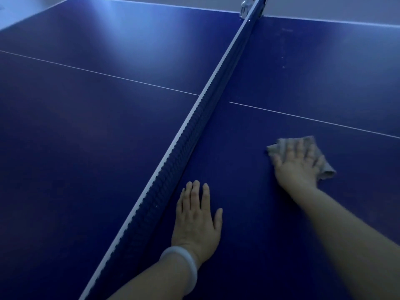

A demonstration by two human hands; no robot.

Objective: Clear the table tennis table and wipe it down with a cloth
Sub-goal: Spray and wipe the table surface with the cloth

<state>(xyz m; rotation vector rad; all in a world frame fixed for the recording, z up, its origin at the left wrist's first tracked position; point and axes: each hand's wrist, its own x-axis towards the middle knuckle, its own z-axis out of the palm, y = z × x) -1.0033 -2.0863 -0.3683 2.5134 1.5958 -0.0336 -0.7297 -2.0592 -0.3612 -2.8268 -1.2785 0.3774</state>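
A grey cloth (303,154), soft and crumpled at its edges, is pressed flat to the blue counter (86,148) under the right hand (296,163); fingers spread and straight, no closed grip. Its long axis runs across the counter, corners left and right. The left hand (197,219) is laid flat, fingers extended, beside the net (184,152). A pale bangle (184,263) is worn.
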